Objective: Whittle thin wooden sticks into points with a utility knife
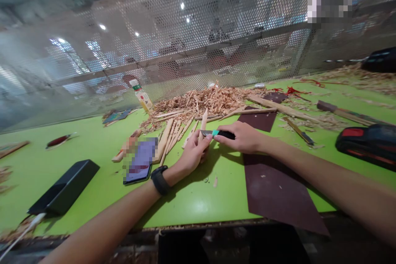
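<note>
My left hand (pixel 194 151) is closed around a short wooden stick (pixel 203 121) that points up and away from me. My right hand (pixel 243 136) grips a small knife (pixel 216 133) with a black and teal handle; its blade lies against the stick just above my left fingers. A black band sits on my left wrist. Both hands hover over the green table (pixel 192 200) near its middle.
A heap of wood shavings (pixel 201 103) and several cut sticks (pixel 171 134) lie behind my hands. A phone (pixel 140 165) and a black power bank (pixel 64 189) rest at the left. Dark sandpaper sheets (pixel 275 189) lie at the right, beside a black and red tool (pixel 368 142). A perforated metal screen (pixel 198 37) closes the back.
</note>
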`<state>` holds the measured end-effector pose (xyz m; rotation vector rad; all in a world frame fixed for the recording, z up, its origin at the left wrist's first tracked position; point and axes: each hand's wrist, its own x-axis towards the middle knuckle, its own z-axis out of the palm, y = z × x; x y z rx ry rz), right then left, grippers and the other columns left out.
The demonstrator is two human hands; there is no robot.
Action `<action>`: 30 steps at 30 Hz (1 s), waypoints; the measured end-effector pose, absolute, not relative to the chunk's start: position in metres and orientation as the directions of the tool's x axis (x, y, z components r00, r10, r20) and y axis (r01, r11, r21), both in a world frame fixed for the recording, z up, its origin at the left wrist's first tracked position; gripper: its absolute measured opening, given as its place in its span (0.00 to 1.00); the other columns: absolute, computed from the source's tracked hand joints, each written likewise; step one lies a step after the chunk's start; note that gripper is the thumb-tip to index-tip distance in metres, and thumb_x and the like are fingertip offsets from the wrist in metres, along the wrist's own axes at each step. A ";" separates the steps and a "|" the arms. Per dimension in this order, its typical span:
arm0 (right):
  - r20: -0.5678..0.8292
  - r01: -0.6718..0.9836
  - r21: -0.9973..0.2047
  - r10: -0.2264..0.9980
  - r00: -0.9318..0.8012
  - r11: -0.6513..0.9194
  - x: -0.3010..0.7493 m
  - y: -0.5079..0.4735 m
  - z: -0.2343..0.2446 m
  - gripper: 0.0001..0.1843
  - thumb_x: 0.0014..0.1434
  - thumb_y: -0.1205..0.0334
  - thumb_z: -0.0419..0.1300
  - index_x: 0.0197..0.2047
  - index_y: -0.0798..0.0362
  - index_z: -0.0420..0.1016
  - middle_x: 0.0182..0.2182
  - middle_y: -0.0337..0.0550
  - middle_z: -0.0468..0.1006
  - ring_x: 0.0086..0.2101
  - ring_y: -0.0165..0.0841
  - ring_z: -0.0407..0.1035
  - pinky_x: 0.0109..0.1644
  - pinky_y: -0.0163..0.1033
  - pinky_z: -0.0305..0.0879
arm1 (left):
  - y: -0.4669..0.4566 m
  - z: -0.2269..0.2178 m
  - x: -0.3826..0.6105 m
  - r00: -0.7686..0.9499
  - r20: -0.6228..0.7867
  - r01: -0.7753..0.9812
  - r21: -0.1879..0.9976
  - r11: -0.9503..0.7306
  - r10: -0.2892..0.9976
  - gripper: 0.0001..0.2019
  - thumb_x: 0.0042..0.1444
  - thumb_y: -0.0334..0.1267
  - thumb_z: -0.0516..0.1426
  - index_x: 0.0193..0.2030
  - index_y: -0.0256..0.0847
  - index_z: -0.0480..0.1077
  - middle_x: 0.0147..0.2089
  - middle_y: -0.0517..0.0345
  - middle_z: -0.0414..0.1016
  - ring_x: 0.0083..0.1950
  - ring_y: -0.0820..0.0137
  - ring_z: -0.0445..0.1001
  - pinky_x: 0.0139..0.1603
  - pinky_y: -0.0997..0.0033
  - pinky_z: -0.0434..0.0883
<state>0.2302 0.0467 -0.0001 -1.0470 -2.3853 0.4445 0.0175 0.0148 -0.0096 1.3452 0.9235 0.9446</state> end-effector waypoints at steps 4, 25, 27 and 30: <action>0.313 0.579 -0.479 0.745 -0.589 0.659 0.230 0.047 -0.001 0.23 0.71 0.43 0.53 0.44 0.53 0.80 0.35 0.46 0.83 0.31 0.35 0.69 0.35 0.37 0.56 | 0.016 -0.014 0.017 0.360 0.035 -0.041 0.999 -0.022 0.932 0.23 0.58 0.58 0.64 0.40 0.44 0.61 0.24 0.72 0.57 0.18 0.80 0.54 0.16 0.78 0.55; 0.417 0.743 -0.310 0.787 -0.455 0.593 0.228 0.045 -0.001 0.25 0.69 0.38 0.54 0.55 0.45 0.82 0.43 0.44 0.87 0.37 0.42 0.79 0.35 0.40 0.62 | 0.015 -0.005 0.021 0.331 -0.051 -0.050 0.996 0.072 0.942 0.24 0.62 0.60 0.61 0.36 0.46 0.55 0.25 0.72 0.50 0.20 0.80 0.47 0.19 0.77 0.45; 0.436 0.761 -0.297 0.791 -0.430 0.577 0.228 0.045 0.000 0.26 0.69 0.38 0.55 0.55 0.45 0.82 0.42 0.44 0.87 0.37 0.42 0.79 0.35 0.40 0.62 | 0.016 -0.006 0.021 0.317 -0.053 -0.048 0.996 0.071 0.947 0.24 0.63 0.60 0.60 0.35 0.46 0.55 0.25 0.72 0.50 0.19 0.80 0.46 0.18 0.78 0.46; 0.454 0.778 -0.287 0.794 -0.404 0.559 0.226 0.044 0.001 0.26 0.69 0.38 0.55 0.56 0.44 0.83 0.41 0.45 0.88 0.36 0.42 0.79 0.34 0.39 0.62 | 0.016 -0.007 0.022 0.289 -0.052 -0.034 0.997 0.065 0.956 0.23 0.64 0.60 0.59 0.35 0.45 0.55 0.24 0.72 0.50 0.19 0.80 0.47 0.18 0.78 0.46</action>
